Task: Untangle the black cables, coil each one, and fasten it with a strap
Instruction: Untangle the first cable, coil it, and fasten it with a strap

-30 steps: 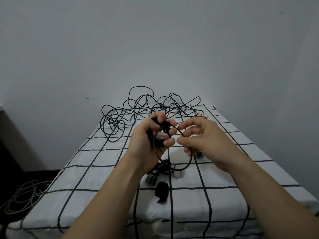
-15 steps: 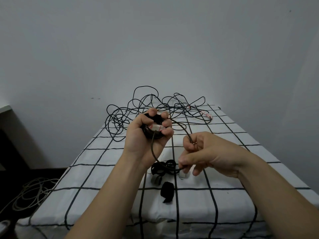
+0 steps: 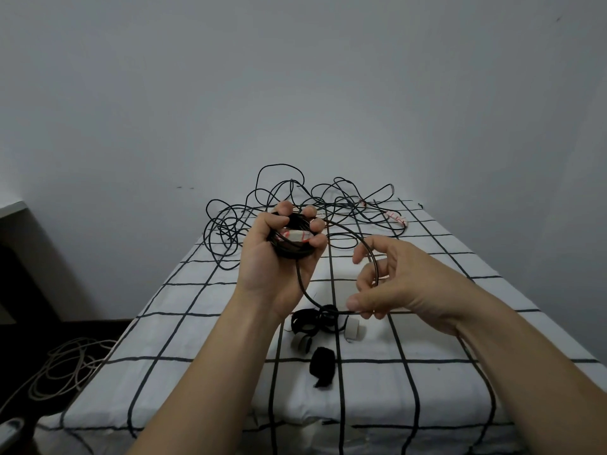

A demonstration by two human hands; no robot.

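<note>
Black coil (image 3: 293,248) clenched in left hand (image 3: 267,261) — its thin loop (image 3: 375,274) pinched by right hand (image 3: 410,284).

Black cables (image 3: 297,200) on a white cloth (image 3: 203,366) with a black grid (white-and-red tag (image 3: 295,236)).

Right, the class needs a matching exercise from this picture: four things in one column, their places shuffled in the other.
Things
1 coiled cable
2 tangled cables
3 rolled black strap
4 pale cord

Places
A on the floor, left of the table
B gripped in the left hand
C at the table's far end
D on the table, nearest its front edge

Pairs: 1-B, 2-C, 3-D, 4-A
</note>
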